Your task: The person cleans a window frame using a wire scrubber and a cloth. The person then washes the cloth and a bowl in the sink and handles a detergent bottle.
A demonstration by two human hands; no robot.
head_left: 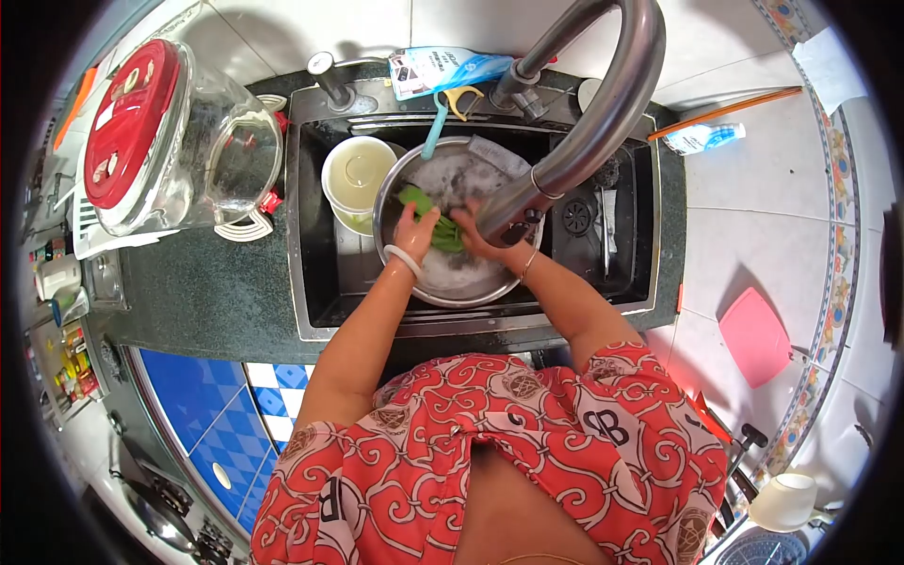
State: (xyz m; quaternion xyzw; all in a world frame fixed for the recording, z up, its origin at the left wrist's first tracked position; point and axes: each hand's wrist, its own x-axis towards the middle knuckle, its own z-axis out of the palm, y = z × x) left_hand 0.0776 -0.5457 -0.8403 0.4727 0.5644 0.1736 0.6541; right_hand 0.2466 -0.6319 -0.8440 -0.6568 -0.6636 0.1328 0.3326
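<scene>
A round metal basin (452, 299) sits in the dark sink (325, 282), filled with cloudy, foamy water (461, 273). My left hand (414, 231), with a white bangle at the wrist, is closed on a crumpled green cloth-like piece (448, 235) over the basin; whether it is cloth or leaf I cannot tell. My right hand (476, 231) is at the piece's right side, its fingers blurred and partly behind the tap (603, 122). White bowls (360, 174) are stacked to the basin's left. A blue-handled tool (436, 127) leans at the basin's back rim.
A big glass container with a red lid (132, 132) stands on the dark counter (207, 292) at left. Behind the sink lies a blue-and-white packet (443, 71). The tap arches over the basin's right side. A drain (576, 217) shows in the sink's right part.
</scene>
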